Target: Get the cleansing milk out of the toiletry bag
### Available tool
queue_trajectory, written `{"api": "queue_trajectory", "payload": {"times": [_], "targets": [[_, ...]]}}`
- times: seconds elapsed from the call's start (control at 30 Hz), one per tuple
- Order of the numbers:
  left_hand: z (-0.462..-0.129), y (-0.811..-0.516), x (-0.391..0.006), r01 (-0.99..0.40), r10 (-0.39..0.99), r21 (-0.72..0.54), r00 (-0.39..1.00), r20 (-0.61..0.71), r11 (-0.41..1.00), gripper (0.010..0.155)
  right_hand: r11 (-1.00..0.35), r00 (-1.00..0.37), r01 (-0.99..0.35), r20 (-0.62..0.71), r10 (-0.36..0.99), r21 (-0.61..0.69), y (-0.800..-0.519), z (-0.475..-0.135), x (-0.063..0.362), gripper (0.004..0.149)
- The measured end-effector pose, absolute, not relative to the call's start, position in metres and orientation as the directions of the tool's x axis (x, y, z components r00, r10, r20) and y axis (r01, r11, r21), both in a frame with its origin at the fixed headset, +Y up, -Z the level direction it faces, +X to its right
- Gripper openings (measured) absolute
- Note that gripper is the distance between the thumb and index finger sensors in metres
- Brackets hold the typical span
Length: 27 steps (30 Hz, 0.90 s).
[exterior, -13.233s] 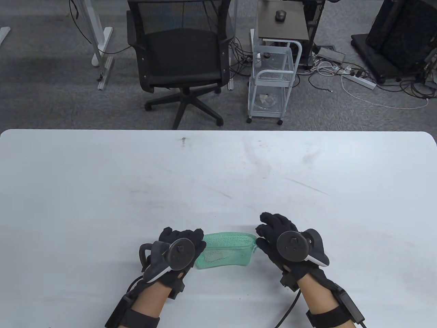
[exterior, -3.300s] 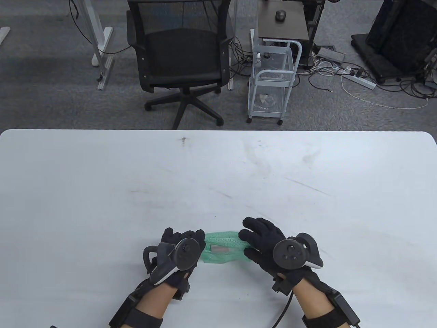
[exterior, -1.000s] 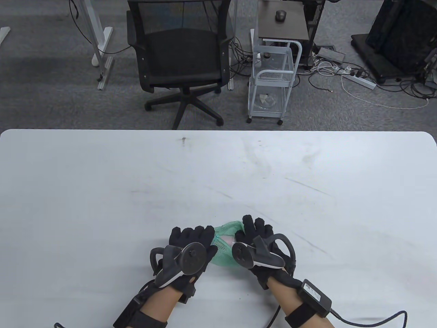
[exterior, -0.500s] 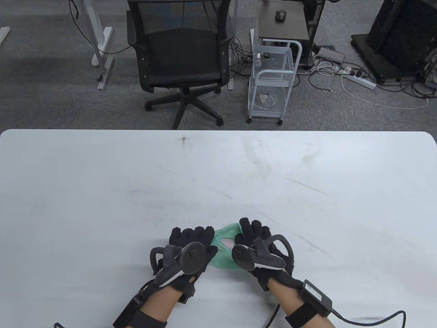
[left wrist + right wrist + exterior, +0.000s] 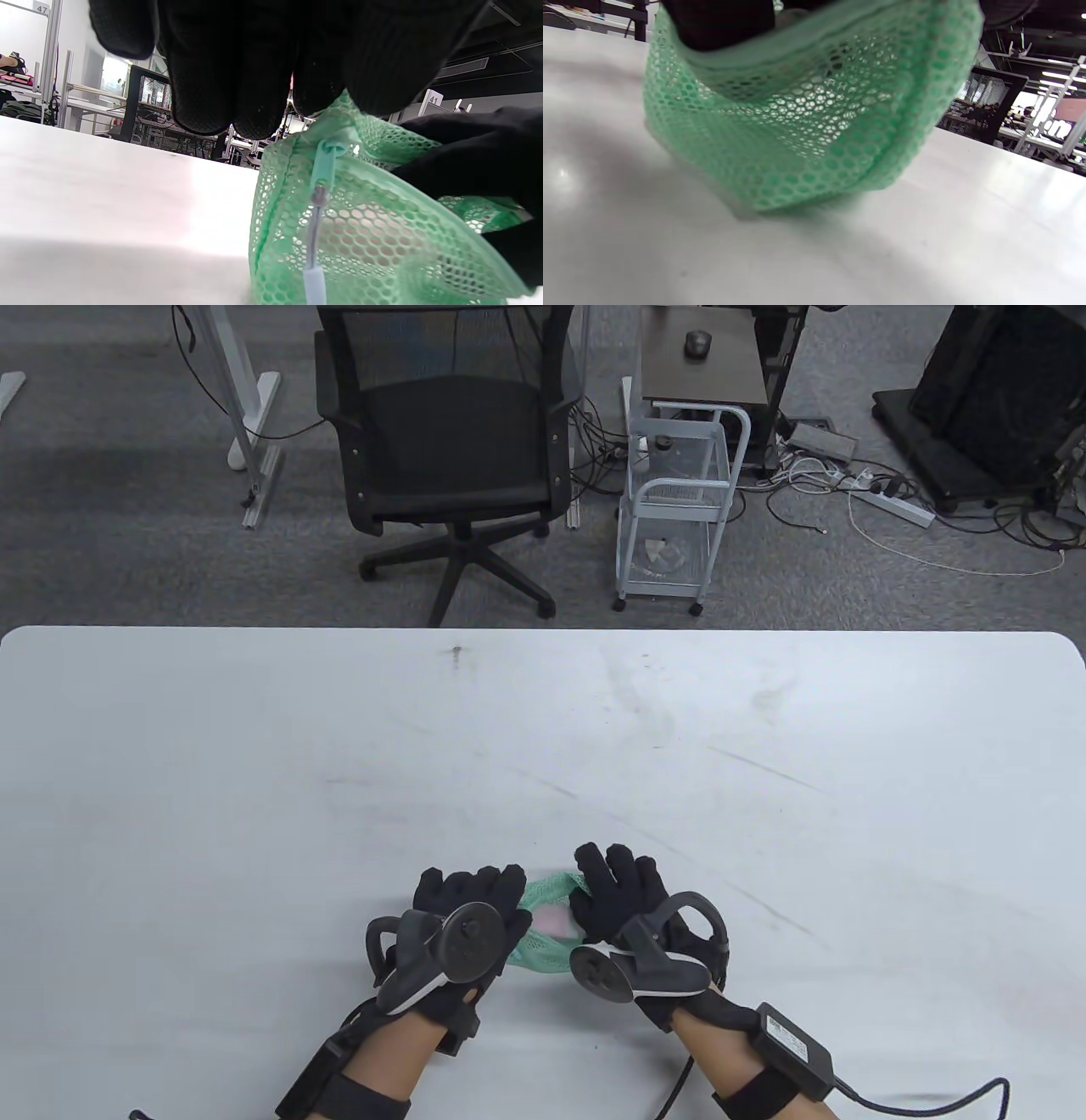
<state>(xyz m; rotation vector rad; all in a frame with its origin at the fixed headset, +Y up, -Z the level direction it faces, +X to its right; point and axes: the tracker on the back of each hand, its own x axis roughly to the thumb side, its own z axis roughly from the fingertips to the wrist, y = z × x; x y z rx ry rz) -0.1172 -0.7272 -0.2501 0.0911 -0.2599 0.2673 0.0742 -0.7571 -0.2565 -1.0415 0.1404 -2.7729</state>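
right hand [image 5: 618, 891]: moved left over toiletry bag [image 5: 543, 937] mouth | bag: bunched narrower | left hand [image 5: 475, 899]: shifted slightly inward

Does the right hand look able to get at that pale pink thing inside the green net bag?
Probably yes. The left hand holds one end of the green net bag, the mouth gapes upward, and the right hand sits at the opening, right beside the pale pink thing. Nothing visible blocks it.

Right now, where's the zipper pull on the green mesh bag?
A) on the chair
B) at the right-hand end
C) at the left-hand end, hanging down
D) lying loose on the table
C: in the left wrist view the zipper pull hangs down the bag end just below the left hand fingers.
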Motion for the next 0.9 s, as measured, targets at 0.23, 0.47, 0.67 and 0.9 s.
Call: {"api": "queue_trajectory", "payload": {"times": [0.23, 0.47, 0.67, 0.9], "targets": [[-0.253, -0.730, -0.119, -0.259, 0.240, 0.047, 0.939, 0.248, 0.965, 0.050, -0.972, -0.690, 0.102, 0.689, -0.221, -0.210, -0.750, -0.249, 0.074, 0.064], [-0.258, -0.732, -0.127, -0.257, 0.241, 0.048, 0.946, 0.217, 0.965, 0.048, -0.957, -0.662, 0.075, 0.704, -0.257, -0.279, -0.738, -0.240, 0.073, 0.064], [-0.259, -0.733, -0.130, -0.260, 0.245, 0.052, 0.948, 0.204, 0.964, 0.048, -0.921, -0.643, 0.095, 0.683, -0.347, -0.378, -0.728, -0.230, 0.073, 0.064], [-0.259, -0.733, -0.132, -0.268, 0.249, 0.072, 0.947, 0.201, 0.961, 0.046, -0.910, -0.673, 0.054, 0.658, -0.338, -0.412, -0.718, -0.228, 0.079, 0.064]]}}
